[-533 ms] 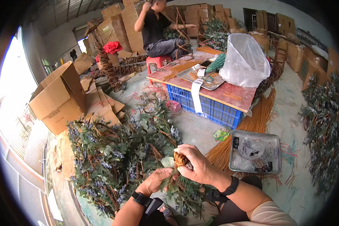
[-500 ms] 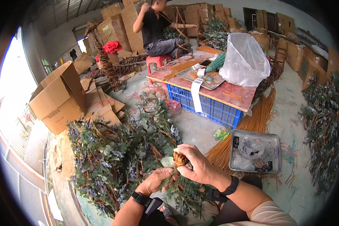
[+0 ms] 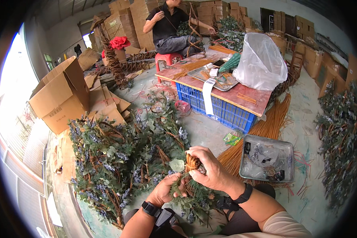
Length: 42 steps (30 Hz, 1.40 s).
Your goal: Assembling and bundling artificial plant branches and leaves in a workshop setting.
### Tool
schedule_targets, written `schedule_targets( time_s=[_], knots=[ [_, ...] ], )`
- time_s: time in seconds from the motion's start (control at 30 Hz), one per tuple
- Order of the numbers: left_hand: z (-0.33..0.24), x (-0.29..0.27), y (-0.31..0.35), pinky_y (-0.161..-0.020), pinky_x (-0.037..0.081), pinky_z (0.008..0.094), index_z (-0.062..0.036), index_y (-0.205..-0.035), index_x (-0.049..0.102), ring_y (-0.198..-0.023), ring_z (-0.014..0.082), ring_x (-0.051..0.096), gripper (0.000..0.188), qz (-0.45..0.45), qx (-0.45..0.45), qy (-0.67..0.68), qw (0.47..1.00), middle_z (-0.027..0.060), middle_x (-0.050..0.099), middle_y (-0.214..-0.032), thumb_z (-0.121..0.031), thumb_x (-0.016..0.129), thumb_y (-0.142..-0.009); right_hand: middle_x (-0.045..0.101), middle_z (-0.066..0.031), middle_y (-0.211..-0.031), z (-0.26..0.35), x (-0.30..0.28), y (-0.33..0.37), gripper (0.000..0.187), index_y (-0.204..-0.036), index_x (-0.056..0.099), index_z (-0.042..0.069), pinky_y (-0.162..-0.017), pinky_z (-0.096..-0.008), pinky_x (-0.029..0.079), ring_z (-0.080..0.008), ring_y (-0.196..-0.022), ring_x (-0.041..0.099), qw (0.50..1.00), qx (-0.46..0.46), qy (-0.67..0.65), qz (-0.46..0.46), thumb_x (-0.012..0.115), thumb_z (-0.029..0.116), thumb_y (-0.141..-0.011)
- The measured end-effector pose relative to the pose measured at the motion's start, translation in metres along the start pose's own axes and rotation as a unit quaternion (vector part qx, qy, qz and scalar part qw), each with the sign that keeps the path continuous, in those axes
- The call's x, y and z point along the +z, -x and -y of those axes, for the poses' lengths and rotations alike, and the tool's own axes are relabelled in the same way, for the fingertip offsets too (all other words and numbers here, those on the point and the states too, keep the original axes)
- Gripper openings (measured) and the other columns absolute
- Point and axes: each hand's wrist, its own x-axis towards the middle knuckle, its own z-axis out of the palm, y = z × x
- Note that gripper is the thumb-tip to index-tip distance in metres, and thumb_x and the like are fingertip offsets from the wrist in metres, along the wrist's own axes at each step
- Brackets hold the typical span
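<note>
My right hand [image 3: 215, 169] is wrapped round the bound brown twig end [image 3: 192, 162] of a bunch of artificial greenery. The bunch's needle-like sprigs and leaves [image 3: 196, 198] hang below, over my lap. Just left of the twig end, my left hand [image 3: 166, 191] is closed, its thumb and fingers curled round a thin green sprig [image 3: 178, 185] at the bunch. A pale round leaf [image 3: 176, 165] sticks out above the left fingers. Bushy wreath-like greenery with blue-purple flowers [image 3: 107, 166] lies on the floor to the left of my hands.
A red-topped board [image 3: 226, 95] rests on a blue crate [image 3: 216, 109], with a tray and white plastic bag [image 3: 260, 63]. Brown sticks [image 3: 236, 158] and a grey tray [image 3: 285, 176] lie right. An open carton [image 3: 61, 101] stands left. A co-worker [image 3: 170, 29] sits on a red stool.
My left hand has shifted slightly down along the bunch, its fingers now curled round a sprig. The right hand keeps its hold. The co-worker's raised hand has come down a little.
</note>
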Motion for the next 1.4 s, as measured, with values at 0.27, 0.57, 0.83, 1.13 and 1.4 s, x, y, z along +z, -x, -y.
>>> schedule_targets(
  time_s=[0.27,0.57,0.83,1.13,1.4],
  knots=[
    [-0.001,0.004,0.003,-0.053,0.047,0.0216,-0.0077,-0.078,0.052,-0.039,0.0052,0.038,0.018,-0.050,0.049,-0.107,0.992,-0.0043,0.048,-0.062,-0.024,0.056,-0.083,0.042,-0.0172,-0.110,-0.001,0.001,0.000,0.043,-0.110,0.039,0.001,-0.088,-0.0362,0.036,-0.0305,-0.103,0.042,1.000,-0.010,-0.004,-0.008,0.057,0.009,-0.072],
    [-0.001,0.008,0.001,-0.040,0.039,0.0180,-0.0060,-0.081,0.055,-0.044,0.0068,0.045,0.012,-0.093,0.062,-0.146,0.983,-0.0010,0.053,-0.068,-0.017,0.054,-0.084,0.044,-0.0170,-0.110,-0.006,0.002,-0.003,0.044,-0.110,0.040,0.002,-0.089,-0.0364,0.036,-0.0306,-0.106,0.042,1.000,-0.010,-0.003,-0.017,0.058,0.008,-0.070],
    [0.016,-0.002,0.002,-0.043,0.040,0.0209,-0.0051,-0.084,0.056,-0.053,0.0084,0.049,0.021,-0.077,0.054,-0.133,0.987,-0.0014,0.052,-0.069,-0.026,0.053,-0.084,0.043,-0.0170,-0.112,-0.001,0.001,0.004,0.046,-0.112,0.041,0.002,-0.091,-0.0365,0.034,-0.0312,-0.107,0.041,1.000,-0.004,0.000,-0.015,0.058,0.008,-0.070],
    [0.017,0.004,-0.001,-0.050,0.041,0.0251,-0.0008,-0.086,0.056,-0.052,0.0116,0.050,0.049,-0.063,0.081,-0.261,0.960,0.0054,0.054,-0.066,-0.046,0.037,-0.088,0.044,-0.0160,-0.110,-0.010,-0.002,0.001,0.044,-0.112,0.041,0.001,-0.088,-0.0342,0.037,-0.0284,-0.103,0.045,0.999,0.036,-0.027,-0.014,0.056,0.009,-0.072],
    [0.016,-0.015,0.009,-0.052,0.041,0.0241,-0.0010,-0.079,0.053,-0.048,0.0114,0.045,0.040,-0.043,0.003,-0.183,0.982,0.0029,0.048,-0.055,-0.040,0.047,-0.085,0.051,-0.0099,-0.109,-0.027,-0.036,-0.012,0.043,-0.116,0.039,0.000,-0.086,-0.0273,0.039,-0.0153,-0.096,0.050,0.993,0.087,-0.044,-0.060,0.051,0.019,-0.080]
  ],
)
